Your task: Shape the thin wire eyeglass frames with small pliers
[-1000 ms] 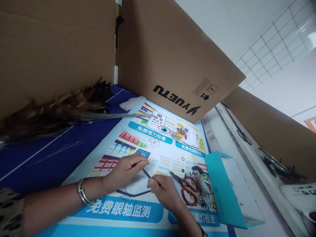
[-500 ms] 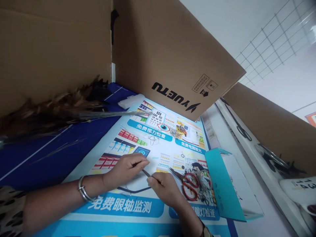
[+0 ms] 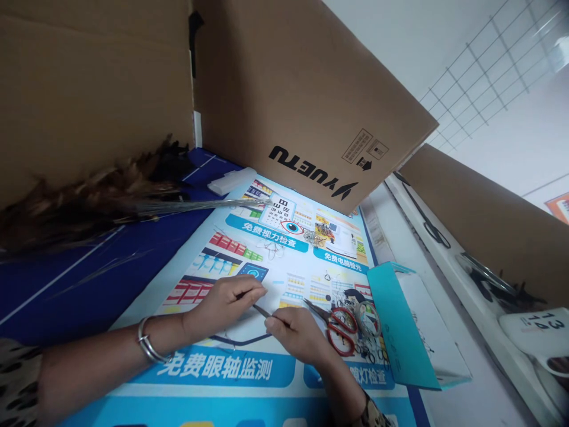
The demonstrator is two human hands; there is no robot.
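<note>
My left hand point(image 3: 224, 305), with a silver bangle point(image 3: 146, 341) on its wrist, rests on a printed eye-care poster point(image 3: 249, 249) and pinches one end of a thin dark stick-like piece point(image 3: 261, 310). My right hand point(image 3: 299, 335) lies just right of it, fingers curled round the other end of the same piece. The piece spans the small gap between both hands, low over the poster. Red-handled scissors point(image 3: 335, 329) lie shut on the poster right beside my right hand.
A brown feather duster point(image 3: 89, 201) lies on the blue surface at the left. Cardboard sheets point(image 3: 306, 101) stand along the back and right. A teal and white paper bag point(image 3: 409, 326) lies at the right. Small wire bits and rings point(image 3: 367, 332) are scattered near the scissors.
Both hands keep their pinch on the thin piece with barely any shift. The view has drifted slightly.
</note>
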